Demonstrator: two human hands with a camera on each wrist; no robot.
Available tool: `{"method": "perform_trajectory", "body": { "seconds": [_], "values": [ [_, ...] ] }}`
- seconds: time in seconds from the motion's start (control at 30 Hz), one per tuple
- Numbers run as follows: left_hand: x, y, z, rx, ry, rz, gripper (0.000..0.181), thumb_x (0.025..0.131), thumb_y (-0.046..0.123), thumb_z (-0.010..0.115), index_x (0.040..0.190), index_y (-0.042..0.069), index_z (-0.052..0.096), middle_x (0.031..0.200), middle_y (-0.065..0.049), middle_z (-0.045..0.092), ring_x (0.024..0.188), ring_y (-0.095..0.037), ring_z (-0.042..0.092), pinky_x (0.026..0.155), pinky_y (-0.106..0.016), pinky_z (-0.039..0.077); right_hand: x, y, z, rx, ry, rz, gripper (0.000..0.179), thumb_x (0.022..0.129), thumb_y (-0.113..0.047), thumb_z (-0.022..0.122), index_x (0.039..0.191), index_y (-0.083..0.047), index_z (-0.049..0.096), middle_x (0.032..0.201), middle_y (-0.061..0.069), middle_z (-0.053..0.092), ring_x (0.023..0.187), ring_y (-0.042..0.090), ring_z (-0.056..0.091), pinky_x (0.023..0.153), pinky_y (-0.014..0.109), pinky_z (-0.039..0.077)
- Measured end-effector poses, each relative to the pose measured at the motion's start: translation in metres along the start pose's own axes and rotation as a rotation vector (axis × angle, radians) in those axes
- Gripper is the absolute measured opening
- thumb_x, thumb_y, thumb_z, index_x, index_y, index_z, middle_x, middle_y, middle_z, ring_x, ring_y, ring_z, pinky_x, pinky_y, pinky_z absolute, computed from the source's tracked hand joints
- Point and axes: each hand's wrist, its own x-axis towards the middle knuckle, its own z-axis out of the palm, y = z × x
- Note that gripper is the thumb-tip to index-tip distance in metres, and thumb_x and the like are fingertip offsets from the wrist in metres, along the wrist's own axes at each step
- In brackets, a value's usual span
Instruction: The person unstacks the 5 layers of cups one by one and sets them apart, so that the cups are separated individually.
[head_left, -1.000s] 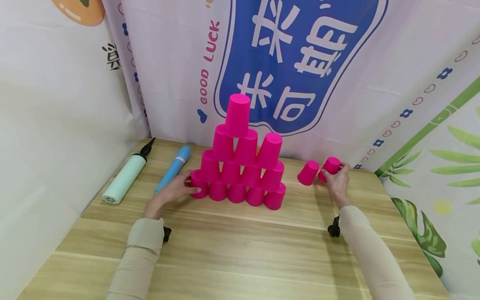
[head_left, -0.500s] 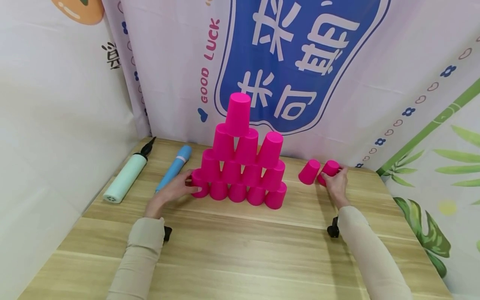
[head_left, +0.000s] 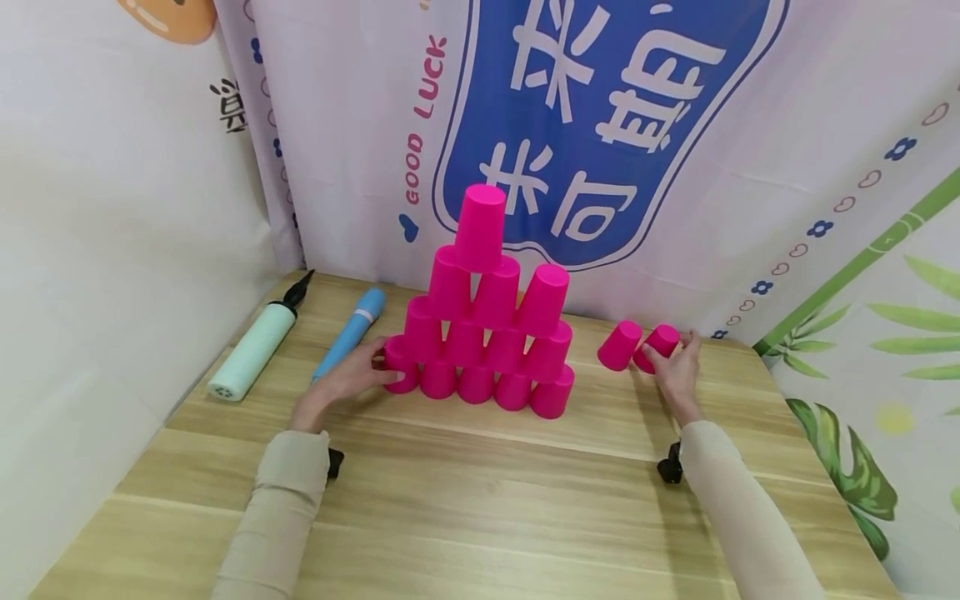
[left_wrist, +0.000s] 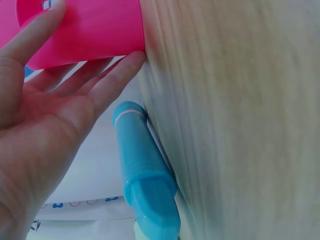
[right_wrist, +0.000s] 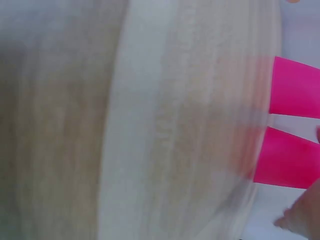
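Note:
Bright pink cups stand upside down in a four-tier pyramid [head_left: 480, 308]. At the left end of its bottom row, my left hand [head_left: 352, 375] holds a cup [left_wrist: 95, 30], thumb across the near side and fingers along the other. The other wrist view shows two more pink cups standing apart from the pyramid, the nearer-to-hand cup [right_wrist: 287, 160] beside its neighbour [right_wrist: 297, 90]. My right hand [head_left: 677, 371] is spread around that right-hand cup, thumb overlapping its front, other fingers off its far side. Some fingertips are hidden behind the cups.
A blue tube-shaped pump [head_left: 348, 335] and a mint-green hand pump [head_left: 253, 350] with a black nozzle lie left of the pyramid on the wooden table [head_left: 480, 517]. A printed curtain [head_left: 352, 167] hangs close behind the table.
My right hand has lowered its cup slightly to the tabletop, and its fingers have spread from the cup's far side. My left hand keeps its place at the pyramid's corner.

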Motion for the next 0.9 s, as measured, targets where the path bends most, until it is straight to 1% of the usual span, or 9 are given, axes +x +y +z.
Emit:
{"method": "perform_trajectory", "body": {
  "seconds": [0.07,0.13,0.23,0.33,0.4,0.53,0.63,0.77,0.9],
  "values": [
    [0.000,0.001,0.000,0.005,0.000,0.005,0.063,0.092,0.014,0.065,0.143,-0.006,0.034,0.134,-0.026,0.050,0.123,-0.044,0.047,0.099,-0.052,0.045,-0.002,-0.004,-0.005,0.047,0.070,-0.040,0.080,0.092,-0.024,0.065,0.152,-0.008,0.014,0.152,0.020,0.030,0.140,0.030,0.029,0.117,0.037,0.020],
    [0.001,0.002,-0.001,0.003,0.002,0.007,0.062,0.092,0.014,0.065,0.143,-0.006,0.035,0.134,-0.026,0.050,0.123,-0.044,0.047,0.099,-0.052,0.045,-0.002,-0.013,-0.009,0.097,0.166,-0.090,0.068,0.095,-0.024,0.061,0.149,-0.009,0.024,0.151,0.013,0.033,0.141,0.022,0.028,0.116,0.029,0.019],
    [0.001,0.002,-0.001,-0.004,0.006,0.002,0.061,0.092,0.014,0.065,0.142,-0.005,0.036,0.133,-0.025,0.051,0.123,-0.043,0.047,0.099,-0.052,0.045,-0.002,-0.036,-0.015,0.177,0.259,-0.157,0.050,0.098,-0.022,0.053,0.143,-0.013,0.035,0.148,0.003,0.038,0.138,0.009,0.030,0.113,0.019,0.020],
    [0.001,0.002,-0.001,-0.015,0.006,-0.007,0.061,0.092,0.015,0.065,0.142,-0.004,0.036,0.133,-0.024,0.051,0.123,-0.043,0.047,0.099,-0.051,0.045,-0.006,-0.071,-0.019,0.259,0.277,-0.209,0.042,0.099,-0.020,0.049,0.139,-0.018,0.040,0.144,-0.005,0.041,0.135,0.002,0.032,0.110,0.014,0.021],
    [0.001,0.000,0.001,-0.017,0.007,-0.016,0.061,0.092,0.016,0.065,0.142,-0.003,0.037,0.133,-0.023,0.051,0.123,-0.043,0.046,0.099,-0.051,0.045,-0.013,-0.097,-0.019,0.338,0.269,-0.281,0.039,0.098,-0.016,0.050,0.137,-0.015,0.042,0.141,-0.002,0.043,0.133,0.003,0.034,0.110,0.014,0.023],
    [0.002,-0.001,0.000,-0.007,0.012,-0.022,0.061,0.092,0.018,0.066,0.142,-0.002,0.037,0.133,-0.022,0.052,0.123,-0.042,0.047,0.099,-0.051,0.045,-0.036,-0.157,-0.013,0.484,0.209,-0.449,0.037,0.096,-0.002,0.049,0.133,-0.003,0.043,0.136,0.008,0.046,0.132,0.010,0.039,0.113,0.020,0.024],
    [0.004,-0.002,0.000,0.001,0.014,-0.023,0.062,0.092,0.019,0.066,0.143,-0.002,0.037,0.133,-0.022,0.052,0.124,-0.041,0.047,0.100,-0.050,0.045,-0.055,-0.195,-0.007,0.547,0.112,-0.540,0.038,0.094,0.003,0.050,0.131,0.005,0.042,0.134,0.012,0.047,0.130,0.016,0.043,0.114,0.027,0.027],
    [0.005,-0.003,0.000,0.010,0.020,-0.029,0.062,0.091,0.017,0.067,0.142,-0.001,0.038,0.134,-0.022,0.052,0.124,-0.041,0.047,0.100,-0.050,0.045,-0.074,-0.234,0.000,0.507,-0.094,-0.576,0.046,0.095,-0.005,0.055,0.137,0.004,0.036,0.138,0.013,0.045,0.132,0.022,0.043,0.114,0.034,0.030],
    [0.004,-0.004,-0.001,0.015,0.025,-0.016,0.062,0.091,0.017,0.066,0.142,-0.002,0.038,0.133,-0.023,0.052,0.124,-0.041,0.047,0.100,-0.050,0.045,-0.090,-0.270,0.008,0.374,-0.264,-0.578,0.058,0.096,-0.017,0.058,0.144,-0.003,0.030,0.144,0.013,0.041,0.135,0.024,0.039,0.114,0.035,0.029]
  ]
}}
